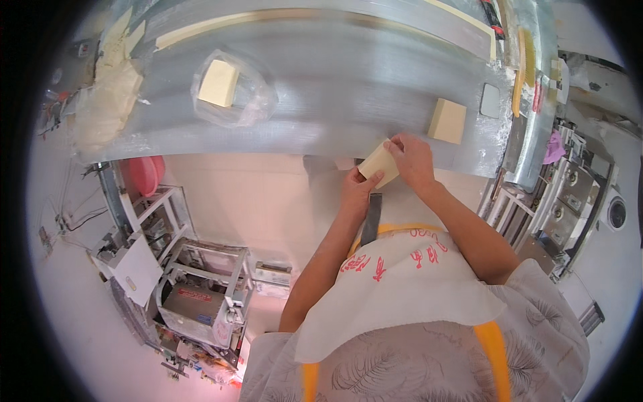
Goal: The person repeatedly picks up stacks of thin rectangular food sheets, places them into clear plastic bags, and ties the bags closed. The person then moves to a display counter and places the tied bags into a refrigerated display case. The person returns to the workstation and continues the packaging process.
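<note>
Both my hands hold a pale yellow block [378, 165], apparently a stack of cut dough sheets, just at the front edge of the metal worktable [321, 115]. My left hand [357, 192] grips its lower left side, thumb on top. At the upper right corner, the fingers of my right hand [415, 157] pinch the edge. A similar yellow stack [448, 121] stands on the table to the right of my hands. Farther left, another stack [217, 83] rests on a clear plastic bag [257, 103].
Dough pieces [114, 95] lie at the table's left end; long pale strips [281, 15] run along its back. On the right are a thin pale plate [490, 100], a bench brush [525, 60] and a red-black cutter [493, 20]. A metal-framed machine [201, 296] stands on the floor at lower left.
</note>
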The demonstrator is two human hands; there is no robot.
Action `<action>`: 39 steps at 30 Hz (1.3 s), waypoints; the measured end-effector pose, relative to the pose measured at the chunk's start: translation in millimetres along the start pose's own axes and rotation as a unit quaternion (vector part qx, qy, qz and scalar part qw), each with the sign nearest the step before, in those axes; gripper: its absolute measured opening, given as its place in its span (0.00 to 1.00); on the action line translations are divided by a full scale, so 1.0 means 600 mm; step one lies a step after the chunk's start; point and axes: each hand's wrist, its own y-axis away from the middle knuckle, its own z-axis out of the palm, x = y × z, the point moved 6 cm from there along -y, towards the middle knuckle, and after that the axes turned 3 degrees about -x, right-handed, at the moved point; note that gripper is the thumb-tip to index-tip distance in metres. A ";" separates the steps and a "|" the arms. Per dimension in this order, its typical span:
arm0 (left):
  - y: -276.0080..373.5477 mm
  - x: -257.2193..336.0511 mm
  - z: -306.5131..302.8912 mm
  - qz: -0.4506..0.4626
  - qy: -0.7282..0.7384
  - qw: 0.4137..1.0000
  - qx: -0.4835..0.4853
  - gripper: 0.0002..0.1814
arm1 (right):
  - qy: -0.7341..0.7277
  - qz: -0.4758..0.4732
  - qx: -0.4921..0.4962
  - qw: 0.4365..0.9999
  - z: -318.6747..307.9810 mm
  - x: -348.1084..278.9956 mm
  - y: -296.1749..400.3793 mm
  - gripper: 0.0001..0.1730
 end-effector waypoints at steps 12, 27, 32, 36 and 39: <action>0.078 0.340 0.066 0.048 -0.220 0.974 -0.025 0.21 | -0.478 0.092 -0.083 0.870 -0.088 -0.004 -0.007 0.20; 0.042 0.534 0.163 0.119 -0.642 0.751 0.097 0.15 | -0.446 0.040 -0.070 0.891 -0.147 0.025 0.009 0.15; 0.020 0.531 0.126 0.161 -0.746 0.639 0.094 0.10 | -0.438 0.037 -0.085 0.894 -0.143 0.015 0.022 0.15; 0.033 0.519 0.140 0.191 -0.681 0.703 0.077 0.10 | -0.466 0.022 -0.105 0.878 -0.152 -0.007 0.027 0.16; 0.079 0.547 0.240 0.155 -0.737 0.649 0.109 0.12 | -0.466 0.020 -0.095 0.880 -0.134 0.001 0.008 0.16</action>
